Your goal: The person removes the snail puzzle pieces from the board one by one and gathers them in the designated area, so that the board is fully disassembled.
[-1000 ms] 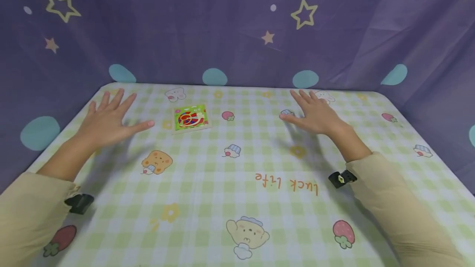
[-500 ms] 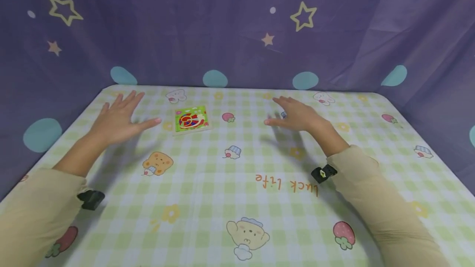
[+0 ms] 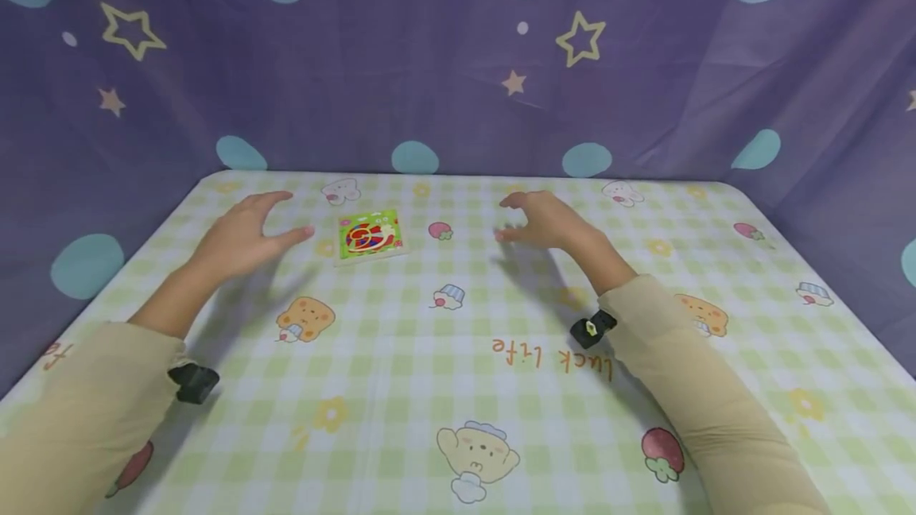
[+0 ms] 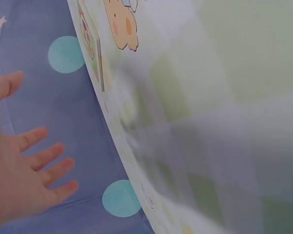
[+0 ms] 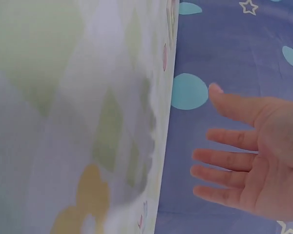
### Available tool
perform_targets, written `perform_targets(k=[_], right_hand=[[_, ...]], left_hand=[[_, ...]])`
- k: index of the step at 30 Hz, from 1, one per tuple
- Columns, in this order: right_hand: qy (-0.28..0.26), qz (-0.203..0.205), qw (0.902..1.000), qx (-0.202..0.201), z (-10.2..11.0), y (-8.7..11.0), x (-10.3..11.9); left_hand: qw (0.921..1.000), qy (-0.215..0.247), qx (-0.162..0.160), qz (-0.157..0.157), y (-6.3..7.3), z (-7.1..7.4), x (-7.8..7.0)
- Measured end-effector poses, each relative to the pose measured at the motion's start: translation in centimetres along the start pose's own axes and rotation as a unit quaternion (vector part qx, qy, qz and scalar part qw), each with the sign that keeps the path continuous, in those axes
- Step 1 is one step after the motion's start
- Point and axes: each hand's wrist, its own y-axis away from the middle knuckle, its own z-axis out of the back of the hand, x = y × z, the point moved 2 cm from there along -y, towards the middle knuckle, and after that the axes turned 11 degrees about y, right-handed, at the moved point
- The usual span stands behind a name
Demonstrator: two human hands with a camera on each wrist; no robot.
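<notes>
A small square board (image 3: 370, 236) with a colourful snail picture on green lies flat on the table, left of the middle at the back. It looks like a wooden puzzle. My left hand (image 3: 239, 241) hovers to its left, thumb toward the board, fingers apart from it and holding nothing. On the other side, farther off, my right hand (image 3: 547, 221) hangs above the cloth with thumb and fingers spread. Both palms face inward. Each wrist view shows its hand with fingers loosely extended, nothing in the left palm (image 4: 19, 180) or the right palm (image 5: 278, 156).
A green-and-white checked cloth (image 3: 401, 372) with printed cartoon figures covers the table. Behind it and at both sides hangs a purple curtain (image 3: 429, 62) with stars and blue spots. Dark straps with small devices (image 3: 592, 328) sit at both cuffs.
Both hands have moved inward, toward each other, the right one farther. Their fingers have gone from spread flat to slightly bent. The board stays in place on the table.
</notes>
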Motion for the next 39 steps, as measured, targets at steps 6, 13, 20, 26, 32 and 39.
perform_targets(k=[6, 13, 20, 26, 32, 39], right_hand=[[-0.001, 0.029, 0.9995, -0.013, -0.7, -1.1, -0.1], [-0.043, 0.051, 0.9975, -0.023, -1.0, -2.4, 0.0], [-0.062, 0.064, 0.9960, 0.000, -1.4, -4.2, 1.2], [-0.038, 0.102, 0.9938, 0.022, -1.1, -5.9, 4.3], [-0.005, 0.139, 0.9894, 0.040, -0.7, -7.5, 7.8], [-0.003, 0.148, 0.9868, 0.067, -1.7, -9.5, 10.6]], left_hand=[[0.9991, 0.039, 0.017, 0.008, -0.5, -0.4, 0.4], [0.9975, 0.061, 0.031, 0.017, -1.2, -0.9, 0.3], [0.9941, 0.082, 0.066, 0.025, -2.0, -2.0, -0.3], [0.9929, 0.085, 0.084, -0.003, -2.6, -2.7, -1.2], [0.9947, 0.068, 0.075, -0.017, -3.2, -3.1, -1.7], [0.9946, 0.069, 0.075, -0.021, -3.8, -3.8, -1.8]])
